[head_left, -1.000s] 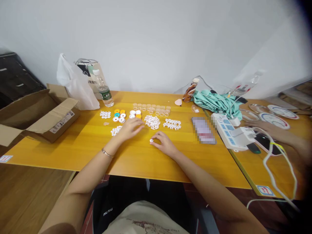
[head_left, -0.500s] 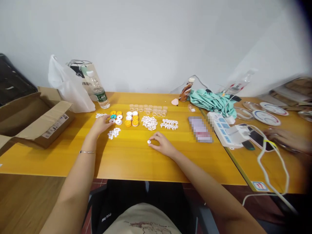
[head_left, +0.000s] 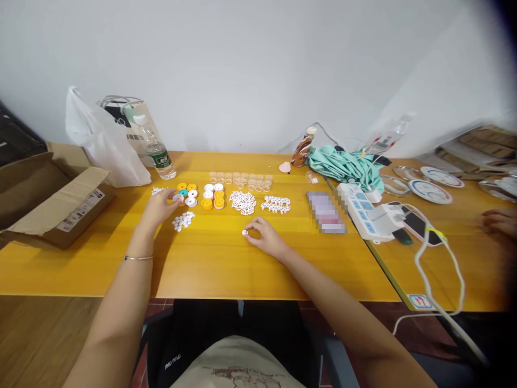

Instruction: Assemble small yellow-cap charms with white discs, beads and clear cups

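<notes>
My left hand (head_left: 159,205) reaches to the left end of a row of small round caps (head_left: 201,194), orange, white and teal, and pinches a white one at its fingertips. A heap of tiny white discs (head_left: 182,220) lies just right of that hand. My right hand (head_left: 264,235) rests on the yellow table (head_left: 226,269), fingers curled round a small white round piece (head_left: 244,232). Behind it lie two piles of white lattice parts (head_left: 242,201) and a row of clear little cups (head_left: 240,180).
An open cardboard box (head_left: 44,196) sits at the left, a white plastic bag (head_left: 97,141) and water bottle (head_left: 155,150) behind it. A phone (head_left: 325,211), a power strip (head_left: 363,210) with cables, a green cloth (head_left: 343,164) and plates (head_left: 430,188) lie right. Another person's hand (head_left: 498,221) shows far right.
My left hand has moved left from the middle of the cap row to its left end and closed on a white cap. My right hand has stayed on the small white piece.
</notes>
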`<action>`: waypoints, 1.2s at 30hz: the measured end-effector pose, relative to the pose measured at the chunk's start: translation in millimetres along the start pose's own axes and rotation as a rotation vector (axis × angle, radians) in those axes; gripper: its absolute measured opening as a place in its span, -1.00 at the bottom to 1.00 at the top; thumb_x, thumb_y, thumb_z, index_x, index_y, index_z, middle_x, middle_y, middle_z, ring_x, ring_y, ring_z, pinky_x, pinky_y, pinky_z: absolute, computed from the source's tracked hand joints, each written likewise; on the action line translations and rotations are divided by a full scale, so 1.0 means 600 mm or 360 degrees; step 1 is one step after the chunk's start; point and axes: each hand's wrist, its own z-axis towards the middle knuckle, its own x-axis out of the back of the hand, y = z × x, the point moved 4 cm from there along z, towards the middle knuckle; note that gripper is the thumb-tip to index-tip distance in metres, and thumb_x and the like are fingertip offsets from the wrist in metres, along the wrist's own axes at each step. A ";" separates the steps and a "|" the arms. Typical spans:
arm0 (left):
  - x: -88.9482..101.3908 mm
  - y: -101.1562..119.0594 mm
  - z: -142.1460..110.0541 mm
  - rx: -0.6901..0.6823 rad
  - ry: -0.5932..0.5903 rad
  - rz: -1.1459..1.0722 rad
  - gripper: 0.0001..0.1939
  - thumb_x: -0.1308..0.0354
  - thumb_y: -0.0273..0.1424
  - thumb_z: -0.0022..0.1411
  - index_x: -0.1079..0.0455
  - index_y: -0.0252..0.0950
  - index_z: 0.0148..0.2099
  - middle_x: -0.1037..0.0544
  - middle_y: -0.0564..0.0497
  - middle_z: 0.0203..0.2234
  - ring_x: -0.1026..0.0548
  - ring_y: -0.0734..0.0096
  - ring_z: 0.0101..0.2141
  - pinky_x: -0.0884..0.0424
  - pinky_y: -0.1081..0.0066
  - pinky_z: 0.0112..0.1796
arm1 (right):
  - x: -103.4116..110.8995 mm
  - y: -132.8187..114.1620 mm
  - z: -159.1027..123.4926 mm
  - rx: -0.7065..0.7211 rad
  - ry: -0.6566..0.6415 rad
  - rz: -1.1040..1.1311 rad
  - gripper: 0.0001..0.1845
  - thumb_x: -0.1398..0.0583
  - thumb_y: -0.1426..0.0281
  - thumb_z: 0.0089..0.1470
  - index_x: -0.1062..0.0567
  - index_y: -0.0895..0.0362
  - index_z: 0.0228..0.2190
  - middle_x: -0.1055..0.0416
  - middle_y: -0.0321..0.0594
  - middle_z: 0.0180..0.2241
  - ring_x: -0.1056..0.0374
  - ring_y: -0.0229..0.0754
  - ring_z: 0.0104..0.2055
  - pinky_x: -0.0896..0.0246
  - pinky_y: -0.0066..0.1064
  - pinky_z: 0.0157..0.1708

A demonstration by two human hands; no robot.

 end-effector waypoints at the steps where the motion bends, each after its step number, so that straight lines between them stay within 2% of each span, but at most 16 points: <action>1: 0.007 0.017 -0.006 -0.0029 0.0091 -0.0046 -0.57 -0.12 -0.19 0.09 -0.37 -0.32 -0.04 -0.53 -0.11 -0.18 -0.48 0.20 -0.18 -0.37 0.30 -0.14 | 0.002 0.001 -0.001 -0.0018 0.0001 0.0003 -0.85 -0.19 0.36 0.02 -0.44 0.09 -0.29 -0.30 -0.21 -0.31 -0.29 -0.19 -0.24 -0.24 -0.28 -0.16; 3: 0.012 0.066 -0.023 -0.0177 0.0272 -0.0249 -0.59 -0.09 -0.19 0.14 -0.35 -0.30 -0.02 -0.51 -0.08 -0.13 -0.47 0.27 -0.17 -0.36 0.32 -0.11 | 0.006 0.003 -0.003 -0.0053 -0.0002 0.0018 -0.72 -0.24 0.33 -0.03 -0.40 0.10 -0.22 -0.31 -0.19 -0.28 -0.29 -0.18 -0.22 -0.25 -0.27 -0.17; 5: -0.001 0.125 -0.045 -0.0402 0.0276 -0.0498 -0.62 -0.07 -0.21 0.18 -0.34 -0.29 -0.02 -0.50 -0.07 -0.12 -0.47 0.32 -0.17 -0.37 0.35 -0.13 | 0.010 0.005 -0.005 -0.0081 -0.0002 0.0041 -0.59 -0.27 0.29 -0.08 -0.36 0.10 -0.15 -0.30 -0.18 -0.25 -0.28 -0.17 -0.22 -0.26 -0.26 -0.17; 8: -0.051 0.210 -0.083 -0.0838 -0.0089 -0.0662 -0.64 -0.10 -0.25 0.19 -0.31 -0.27 0.02 -0.49 -0.08 -0.11 -0.45 0.32 -0.11 -0.36 0.31 -0.07 | 0.016 0.006 -0.007 -0.0092 -0.0015 0.0078 -0.47 -0.30 0.27 -0.11 -0.31 0.11 -0.09 -0.30 -0.17 -0.23 -0.27 -0.17 -0.21 -0.27 -0.25 -0.16; 11: -0.097 0.249 -0.113 -0.1022 -0.0395 -0.0652 -0.60 -0.10 -0.27 0.20 -0.26 -0.25 0.07 -0.47 -0.10 -0.07 -0.43 0.30 -0.07 -0.35 0.26 -0.04 | 0.019 0.006 -0.008 -0.0079 -0.0050 0.0121 -0.42 -0.31 0.25 -0.13 -0.29 0.08 -0.06 -0.31 -0.17 -0.20 -0.27 -0.17 -0.19 -0.27 -0.24 -0.15; 14: -0.118 0.254 -0.123 -0.1028 -0.0498 -0.0644 -0.60 -0.11 -0.27 0.21 -0.25 -0.25 0.08 -0.45 -0.11 -0.05 -0.43 0.29 -0.06 -0.35 0.26 -0.04 | 0.023 0.003 -0.007 -0.0059 -0.0078 0.0145 -0.48 -0.31 0.24 -0.12 -0.33 0.07 -0.11 -0.32 -0.18 -0.20 -0.28 -0.16 -0.18 -0.27 -0.23 -0.15; 21: -0.127 0.255 -0.126 -0.1063 -0.0557 -0.0573 -0.63 -0.10 -0.27 0.21 -0.28 -0.28 0.04 -0.50 -0.10 -0.13 -0.48 0.30 -0.16 -0.38 0.34 -0.14 | 0.026 0.002 -0.006 -0.0045 -0.0110 0.0160 -0.65 -0.27 0.31 -0.06 -0.39 0.06 -0.18 -0.32 -0.20 -0.24 -0.29 -0.18 -0.19 -0.27 -0.26 -0.15; 32: -0.143 0.253 -0.132 -0.1055 -0.0553 -0.0565 -0.62 -0.09 -0.28 0.22 -0.27 -0.28 0.07 -0.50 -0.12 -0.11 -0.47 0.28 -0.12 -0.38 0.31 -0.10 | 0.022 0.006 -0.005 -0.0042 -0.0096 0.0101 -0.69 -0.23 0.31 0.00 -0.41 0.07 -0.17 -0.31 -0.19 -0.27 -0.28 -0.18 -0.23 -0.27 -0.27 -0.18; 36: -0.139 0.255 -0.135 -0.1051 -0.0577 -0.0584 -0.60 -0.11 -0.27 0.21 -0.26 -0.28 0.07 -0.49 -0.11 -0.09 -0.47 0.31 -0.12 -0.40 0.34 -0.11 | 0.021 0.006 -0.005 -0.0042 -0.0086 0.0096 -0.66 -0.23 0.32 0.00 -0.41 0.07 -0.13 -0.31 -0.20 -0.28 -0.29 -0.18 -0.23 -0.27 -0.28 -0.18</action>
